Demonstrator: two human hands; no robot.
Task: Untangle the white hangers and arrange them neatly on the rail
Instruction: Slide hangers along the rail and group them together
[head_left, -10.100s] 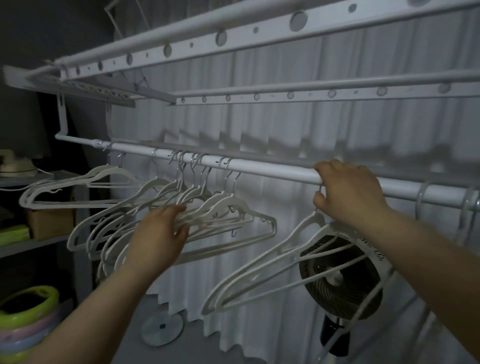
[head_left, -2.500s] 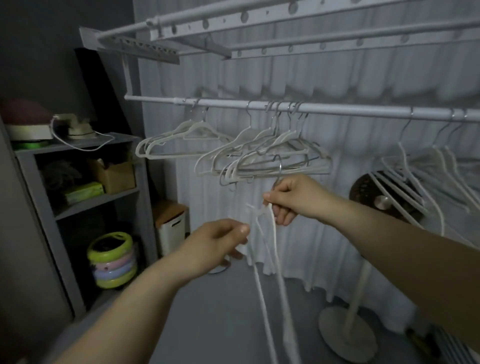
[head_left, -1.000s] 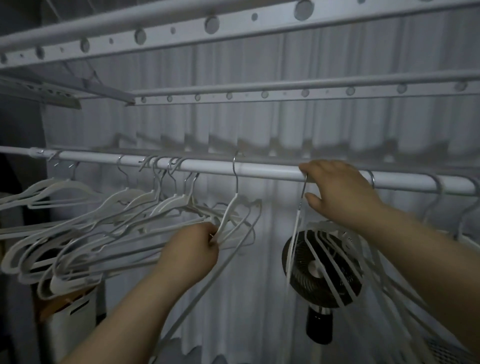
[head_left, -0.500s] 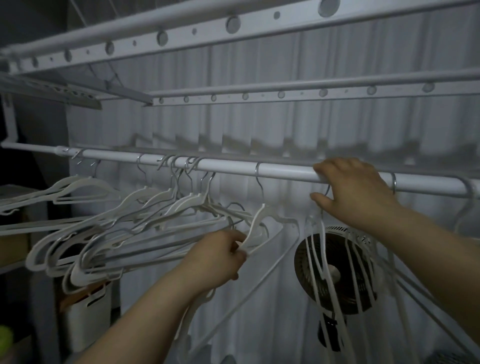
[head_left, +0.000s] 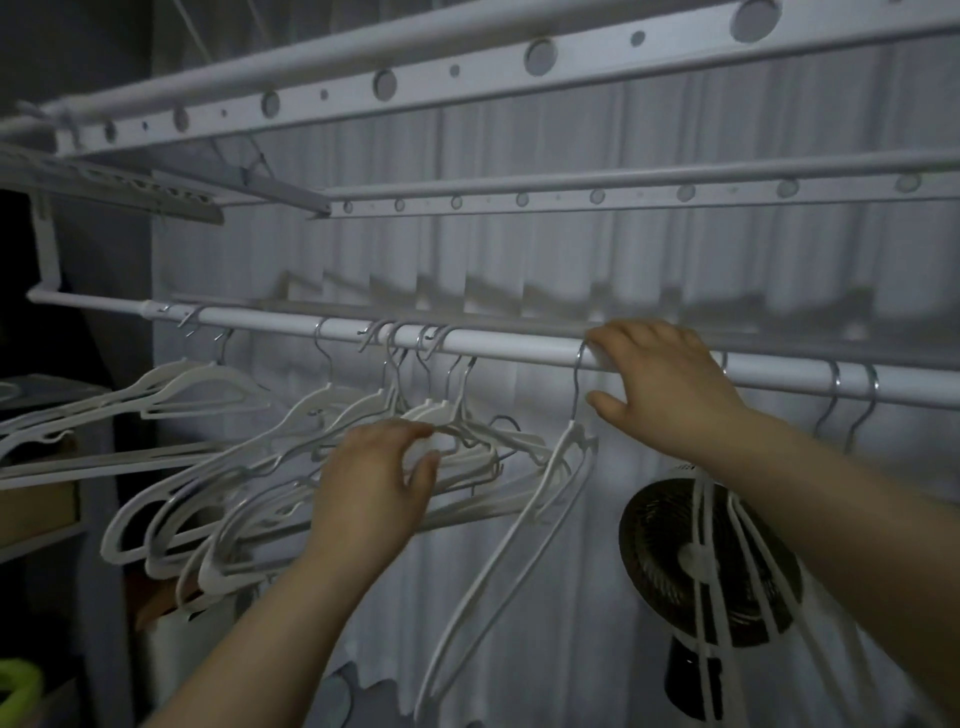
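A white rail (head_left: 519, 349) runs across the view. Left of centre, a tangled bunch of white hangers (head_left: 234, 493) hangs from it with crowded hooks. My left hand (head_left: 379, 483) holds the top of that bunch, fingers above and thumb below. A single white hanger (head_left: 519, 545) hangs alone just to the right, twisted edge-on. My right hand (head_left: 670, 374) grips the rail beside that hanger's hook, fingers over and thumb under. More white hangers (head_left: 722, 525) hang under my right wrist, with further hooks (head_left: 831, 400) to the right.
Perforated drying-rack bars (head_left: 467, 73) pass overhead. A white curtain (head_left: 519, 260) hangs behind the rail. A dark fan (head_left: 670, 551) stands behind the right-hand hangers. A shelf unit (head_left: 41, 525) with boxes sits at far left, with two hangers (head_left: 171, 389) spread out near it.
My left hand has let go of the single hanger and moved left onto the tangled bunch. That hanger now hangs free by my right hand, which stays on the rail.
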